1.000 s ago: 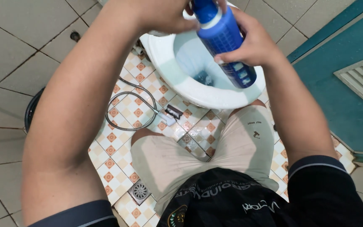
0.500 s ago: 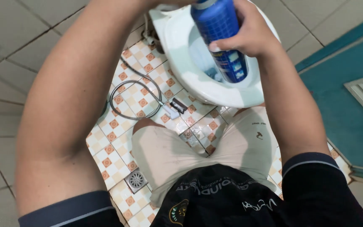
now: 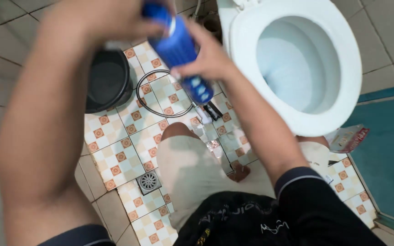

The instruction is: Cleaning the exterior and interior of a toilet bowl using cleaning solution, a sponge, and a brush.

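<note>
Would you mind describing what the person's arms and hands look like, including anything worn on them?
Both arms are bare from the upper arm down. The left hand and right hand wear no gloves, and no rings or watch show. Each upper arm ends in a short dark sleeve: the right sleeve has a thin pale stripe near its hem, and the left sleeve, only partly in view, looks dark bluish-grey.

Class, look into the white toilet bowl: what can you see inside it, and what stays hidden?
Inside the toilet bowl only smooth, pale, bluish-white walls show, sloping down to the bottom. No object lies in it. The near inner wall is hidden under the rim. Whether water stands at the bottom cannot be told.
</note>
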